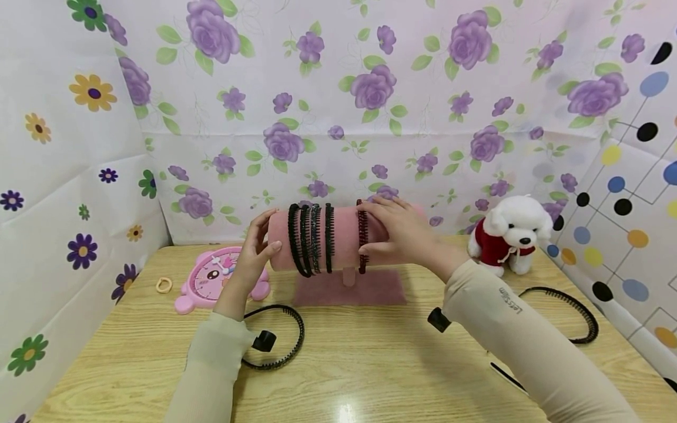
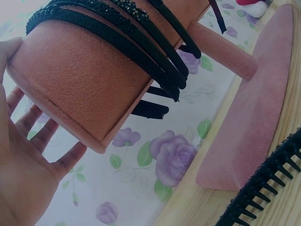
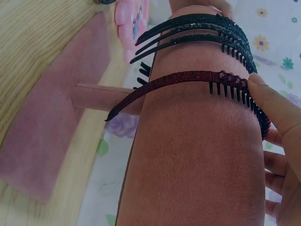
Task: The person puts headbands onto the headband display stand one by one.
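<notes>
A pink plush headband stand [image 1: 344, 235], a padded roll on a post with a flat base [image 1: 349, 291], stands mid-table. Several black toothed headbands [image 1: 330, 235] sit around its left half, one with glittery stones. My left hand [image 1: 248, 258] holds the roll's left end, thumb at the front and fingers behind it in the left wrist view. Right of the black ones, a dark red headband [image 3: 188, 78] arches over the roll. My right hand [image 1: 399, 235] grips this red headband, thumb on its near side; its fingers are partly hidden behind the roll.
A pink toy clock [image 1: 203, 285] and a small beige ring [image 1: 164, 285] lie at the left. Black toothed headbands lie near my left wrist [image 1: 301, 338] and right forearm [image 1: 589, 320]. A white plush dog [image 1: 520, 217] sits back right; a thin black stick [image 1: 508, 377] lies in front.
</notes>
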Available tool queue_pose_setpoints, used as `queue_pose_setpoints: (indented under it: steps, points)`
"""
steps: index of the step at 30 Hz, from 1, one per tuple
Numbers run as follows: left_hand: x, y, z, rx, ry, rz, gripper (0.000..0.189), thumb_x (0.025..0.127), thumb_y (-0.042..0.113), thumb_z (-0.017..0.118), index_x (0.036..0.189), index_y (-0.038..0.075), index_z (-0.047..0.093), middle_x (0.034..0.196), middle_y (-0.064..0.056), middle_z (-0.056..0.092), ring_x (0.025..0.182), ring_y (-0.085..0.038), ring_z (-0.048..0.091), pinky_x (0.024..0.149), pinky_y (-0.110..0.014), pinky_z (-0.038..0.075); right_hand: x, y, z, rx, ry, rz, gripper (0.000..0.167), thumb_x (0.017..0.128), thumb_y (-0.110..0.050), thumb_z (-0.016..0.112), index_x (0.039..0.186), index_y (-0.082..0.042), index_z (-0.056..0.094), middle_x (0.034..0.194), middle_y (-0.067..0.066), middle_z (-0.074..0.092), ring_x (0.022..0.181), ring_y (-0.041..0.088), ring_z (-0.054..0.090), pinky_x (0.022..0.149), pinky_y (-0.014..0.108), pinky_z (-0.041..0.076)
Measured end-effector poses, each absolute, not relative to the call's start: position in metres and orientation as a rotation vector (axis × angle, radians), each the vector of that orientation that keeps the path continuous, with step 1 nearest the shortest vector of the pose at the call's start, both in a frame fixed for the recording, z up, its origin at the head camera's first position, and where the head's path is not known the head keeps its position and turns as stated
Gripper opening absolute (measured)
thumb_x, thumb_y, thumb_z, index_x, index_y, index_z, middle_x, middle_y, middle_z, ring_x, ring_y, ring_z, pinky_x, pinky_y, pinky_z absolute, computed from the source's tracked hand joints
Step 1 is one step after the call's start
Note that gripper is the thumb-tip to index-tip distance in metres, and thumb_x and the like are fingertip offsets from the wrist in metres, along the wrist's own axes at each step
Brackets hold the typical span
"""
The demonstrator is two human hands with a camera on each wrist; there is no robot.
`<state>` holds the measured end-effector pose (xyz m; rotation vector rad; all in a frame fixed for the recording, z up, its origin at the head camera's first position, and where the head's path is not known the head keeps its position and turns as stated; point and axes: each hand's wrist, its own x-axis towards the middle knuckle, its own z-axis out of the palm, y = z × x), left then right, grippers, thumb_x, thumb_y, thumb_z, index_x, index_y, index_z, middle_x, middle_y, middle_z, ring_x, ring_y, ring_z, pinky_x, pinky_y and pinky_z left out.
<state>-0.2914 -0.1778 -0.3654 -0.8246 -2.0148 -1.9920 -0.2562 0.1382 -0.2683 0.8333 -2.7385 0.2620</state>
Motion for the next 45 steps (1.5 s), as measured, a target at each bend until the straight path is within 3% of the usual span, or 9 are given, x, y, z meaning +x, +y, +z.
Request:
queue_pose_setpoints:
  steps: [8,14,23,39,45]
  points:
    - [-0.291,-0.178,-0.365,-0.818,-2.02,-1.989,0.062,0.092,0.004,0.048,0.149,0.018,0.028,0.15,0.003,0.034,0.134,-0.009,0.035,0.105,-0.032,0.03,-0.256,0.138,-0.265,0.846,-2.771,0.302,0.078,0.082,-0.052,0.07,0.146,-0.018,0.041,0.15,0.008,0.044,0.145,0.029,0.028,0.118,0.051,0.017]
    - [-0.291,-0.179,-0.366,-0.817,-2.044,-1.97,0.062,0.093,0.006,0.048,0.149,0.019,0.028,0.152,0.0,0.032,0.135,-0.009,0.034,0.106,-0.034,0.029,-0.253,0.14,-0.262,0.912,-2.689,0.326,0.077,0.08,-0.049,0.072,0.143,-0.014,0.044,0.147,0.009,0.047,0.143,0.034,0.031,0.116,0.054,0.022]
    - [-0.291,-0.179,-0.366,-0.832,-2.054,-1.946,0.062,0.093,0.006,0.048,0.15,0.02,0.027,0.155,-0.002,0.029,0.138,-0.009,0.031,0.107,-0.036,0.028,-0.237,0.148,-0.252,0.938,-2.651,0.385,0.078,0.08,-0.04,0.075,0.143,-0.007,0.044,0.148,0.015,0.044,0.143,0.036,0.03,0.117,0.054,0.02]
    - [-0.291,-0.18,-0.367,-0.84,-2.058,-1.929,0.062,0.093,0.006,0.048,0.15,0.021,0.027,0.154,-0.002,0.03,0.137,-0.009,0.032,0.106,-0.034,0.03,-0.203,0.187,-0.254,0.863,-2.744,0.553,0.071,0.086,-0.029,0.072,0.147,-0.017,0.037,0.149,0.01,0.042,0.137,0.032,0.038,0.11,0.054,0.032]
    - [-0.29,-0.179,-0.366,-0.832,-2.058,-1.938,0.062,0.093,0.006,0.048,0.15,0.02,0.027,0.155,-0.003,0.029,0.138,-0.009,0.031,0.106,-0.036,0.028,-0.188,0.202,-0.259,0.821,-2.761,0.502,0.075,0.085,-0.029,0.073,0.148,-0.02,0.035,0.144,0.015,0.046,0.132,0.036,0.043,0.103,0.058,0.038]
